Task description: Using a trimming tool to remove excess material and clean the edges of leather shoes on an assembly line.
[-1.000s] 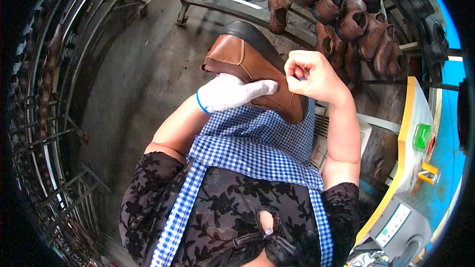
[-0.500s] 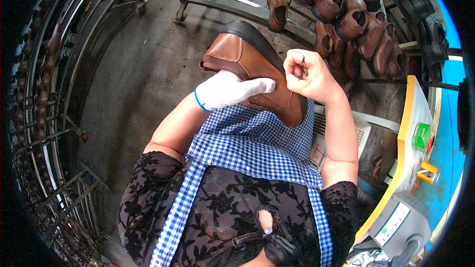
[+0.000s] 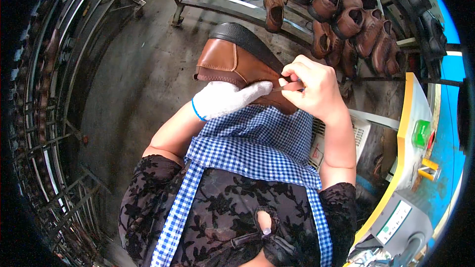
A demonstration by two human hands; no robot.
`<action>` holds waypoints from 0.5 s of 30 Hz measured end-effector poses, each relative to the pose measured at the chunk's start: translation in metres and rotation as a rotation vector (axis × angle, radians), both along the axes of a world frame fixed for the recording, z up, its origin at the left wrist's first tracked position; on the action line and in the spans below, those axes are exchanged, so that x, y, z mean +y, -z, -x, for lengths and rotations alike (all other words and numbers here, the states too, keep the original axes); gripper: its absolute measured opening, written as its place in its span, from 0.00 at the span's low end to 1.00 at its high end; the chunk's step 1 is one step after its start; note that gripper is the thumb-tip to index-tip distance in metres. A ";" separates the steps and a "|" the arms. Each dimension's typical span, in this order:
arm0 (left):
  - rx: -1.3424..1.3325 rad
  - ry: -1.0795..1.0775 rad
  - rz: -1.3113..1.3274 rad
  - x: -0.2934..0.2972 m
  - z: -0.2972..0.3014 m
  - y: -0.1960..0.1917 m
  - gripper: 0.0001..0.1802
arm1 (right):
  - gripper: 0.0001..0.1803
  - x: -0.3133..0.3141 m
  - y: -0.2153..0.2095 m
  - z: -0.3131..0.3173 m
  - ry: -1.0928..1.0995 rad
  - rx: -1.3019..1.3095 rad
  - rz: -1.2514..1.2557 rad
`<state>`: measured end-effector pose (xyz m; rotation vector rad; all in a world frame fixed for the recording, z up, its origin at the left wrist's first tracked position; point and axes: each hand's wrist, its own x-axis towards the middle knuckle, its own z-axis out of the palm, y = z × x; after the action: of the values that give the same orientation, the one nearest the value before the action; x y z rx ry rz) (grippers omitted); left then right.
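Observation:
In front of me, tilted on its side above my lap, is a brown leather shoe (image 3: 216, 56) with a thick black sole (image 3: 236, 33) turned up and away. A white knit glove with a blue cuff covers my left hand (image 3: 222, 101), which grips the shoe from below, thumb lying along its side. My bare right hand (image 3: 316, 88) is closed in a pinch against the shoe's side, close to the left thumb tip. A thin piece shows between its fingertips, too small to name. The shoe's toe is partly hidden behind this hand and over the checked apron (image 3: 237, 155).
Several brown shoes (image 3: 350, 21) fill a metal rack (image 3: 217, 6) ahead and to the right, with black shoes farther right. Metal racks (image 3: 64, 133) line the left. A blue-topped workbench with a yellow edge (image 3: 403, 128) and a grey machine (image 3: 403, 225) stand close on my right.
My right hand has turned and its fingers now reach down onto the shoe's side, where they were curled higher before. The shoe has shifted slightly left in my left hand's grip.

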<state>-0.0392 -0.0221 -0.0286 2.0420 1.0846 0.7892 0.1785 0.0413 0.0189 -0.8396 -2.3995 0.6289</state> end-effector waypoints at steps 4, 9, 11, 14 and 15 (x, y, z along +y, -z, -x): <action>0.344 0.007 -0.432 -0.005 0.000 0.014 0.15 | 0.08 -0.008 -0.005 0.007 0.066 -0.105 -0.194; 0.241 -0.123 -0.557 -0.007 -0.009 0.020 0.15 | 0.09 -0.022 -0.002 0.017 0.115 -0.223 -0.297; 0.364 -0.102 -0.644 -0.008 -0.011 0.028 0.17 | 0.09 -0.020 -0.001 0.018 0.136 -0.206 -0.323; 0.365 -0.097 -0.637 -0.009 -0.009 0.029 0.18 | 0.09 -0.016 0.003 0.018 0.133 -0.170 -0.304; 0.308 -0.113 -0.613 -0.008 -0.009 0.029 0.17 | 0.09 -0.015 0.006 0.018 0.133 -0.170 -0.302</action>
<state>-0.0300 -0.0296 -0.0572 2.7031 1.2400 0.9741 0.1607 0.0267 0.0128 -0.9407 -2.4783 0.1414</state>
